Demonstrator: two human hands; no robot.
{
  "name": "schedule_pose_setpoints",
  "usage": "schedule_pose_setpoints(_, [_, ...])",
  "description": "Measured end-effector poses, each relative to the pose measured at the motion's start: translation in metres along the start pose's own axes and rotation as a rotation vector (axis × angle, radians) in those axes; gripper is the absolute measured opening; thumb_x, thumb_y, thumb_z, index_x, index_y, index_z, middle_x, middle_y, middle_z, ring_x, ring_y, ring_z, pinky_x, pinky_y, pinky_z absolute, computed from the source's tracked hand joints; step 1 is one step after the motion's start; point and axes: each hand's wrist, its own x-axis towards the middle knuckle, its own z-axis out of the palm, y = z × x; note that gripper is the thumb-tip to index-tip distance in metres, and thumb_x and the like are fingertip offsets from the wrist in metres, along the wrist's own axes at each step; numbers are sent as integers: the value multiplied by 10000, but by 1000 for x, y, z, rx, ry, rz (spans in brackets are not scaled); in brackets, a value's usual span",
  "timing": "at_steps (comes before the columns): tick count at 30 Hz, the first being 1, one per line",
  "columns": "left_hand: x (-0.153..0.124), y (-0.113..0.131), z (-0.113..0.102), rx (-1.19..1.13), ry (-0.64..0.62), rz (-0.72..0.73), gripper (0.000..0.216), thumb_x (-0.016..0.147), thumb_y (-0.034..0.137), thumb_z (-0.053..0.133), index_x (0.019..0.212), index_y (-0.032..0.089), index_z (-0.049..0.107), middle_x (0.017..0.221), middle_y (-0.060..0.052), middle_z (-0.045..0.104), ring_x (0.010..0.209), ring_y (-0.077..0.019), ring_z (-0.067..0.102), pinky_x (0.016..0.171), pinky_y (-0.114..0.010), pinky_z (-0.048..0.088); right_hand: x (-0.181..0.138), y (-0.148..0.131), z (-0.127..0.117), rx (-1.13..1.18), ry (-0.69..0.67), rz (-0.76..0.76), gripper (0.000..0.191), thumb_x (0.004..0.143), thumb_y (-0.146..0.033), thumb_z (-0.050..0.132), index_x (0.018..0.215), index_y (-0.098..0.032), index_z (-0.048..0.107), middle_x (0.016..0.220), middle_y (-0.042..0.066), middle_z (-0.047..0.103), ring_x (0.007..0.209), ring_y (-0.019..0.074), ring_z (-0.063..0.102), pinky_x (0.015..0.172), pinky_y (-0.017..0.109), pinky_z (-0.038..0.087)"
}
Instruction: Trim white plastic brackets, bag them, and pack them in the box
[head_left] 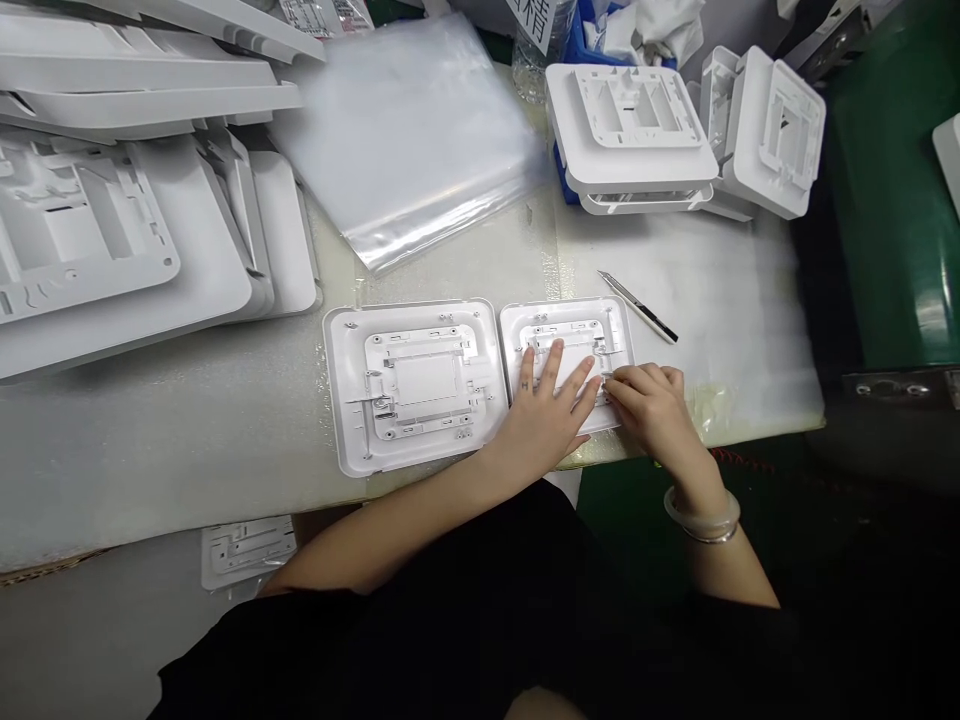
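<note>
Two white moulded plastic covers lie side by side, inner faces up, near the table's front edge. My left hand (551, 405) rests flat with fingers spread on the right cover (574, 325). My right hand (651, 408) is curled, fingertips pressed together at that cover's right edge; what it pinches, if anything, is hidden. The left cover (416, 385) lies untouched beside them. A thin black-and-silver knife or pen (639, 308) lies just behind my right hand.
Stacks of white covers (135, 230) fill the left. Clear plastic bags (409, 130) lie at the back centre. More stacked covers (637, 130) and leaning ones (776, 125) sit back right. A green surface (892, 190) borders the table's right side. One cover (247, 550) sits below the table.
</note>
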Motion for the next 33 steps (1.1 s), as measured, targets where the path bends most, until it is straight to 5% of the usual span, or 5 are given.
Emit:
schedule_pose_setpoints(7, [-1,-1,1,1,3,6,696,943,534,518,1513,158,384,1620,-130,259,1464,-502,177,1145,-725,219,-4,8,-12,-27,-103,-68,168,931,-82,539,1012,-185,644,999,40,668,879,201,525,802,384,301])
schedule_pose_setpoints(18, [1,0,-4,1,-46,0,682,935,511,546,1498,150,411,1605,-150,287,1455,-506,191,1128,-743,239,-2,8,-13,198,575,306,217,931,-154,590,1129,-223,648,1003,75,615,850,171,622,747,316,515])
schedule_pose_setpoints(26, [2,2,-5,22,-59,-11,672,939,515,534,1501,168,408,1611,-132,279,1455,-500,198,1124,-741,259,14,-6,22,-136,213,245,222,977,-116,424,1057,-136,630,951,114,640,822,223,498,710,355,372])
schedule_pose_setpoints(33, [2,2,-5,13,-51,-24,660,941,524,528,1493,178,424,1610,-115,290,1453,-498,210,1124,-730,280,2,-4,-9,-198,-88,71,219,868,3,482,860,-149,640,847,72,605,787,218,440,712,349,302])
